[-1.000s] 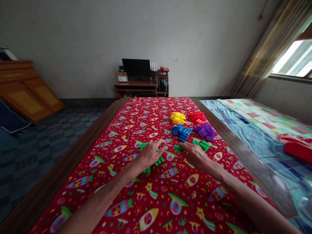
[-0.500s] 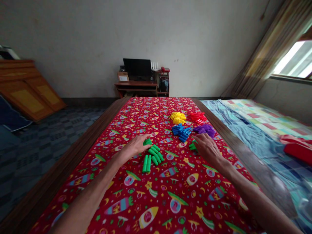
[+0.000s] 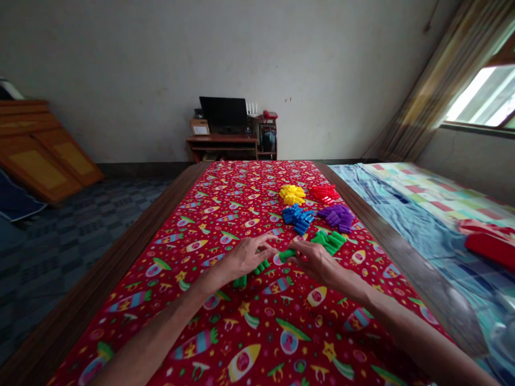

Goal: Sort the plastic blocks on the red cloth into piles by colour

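Green sticks (image 3: 287, 255) were pinched at the fingertips of the right hand (image 3: 317, 259), ends pointed toward the left hand (image 3: 248, 256). Left fingers were loosely parted, positioned by a green pile (image 3: 240, 281).

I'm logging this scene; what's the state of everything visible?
Left hand: loosely open
Right hand: closed on a green piece
Left green pile: partly hidden
Right green pile: loose
Yellow pile: heaped
Red pile: heaped
Blue pile: heaped
Purple pile: heaped
Monitor: dark
Curtain: drawn aside
Cabinet: shut

Right grip (image 3: 319, 259) holds green plastic (image 3: 286, 254) over red cloth (image 3: 289, 308)
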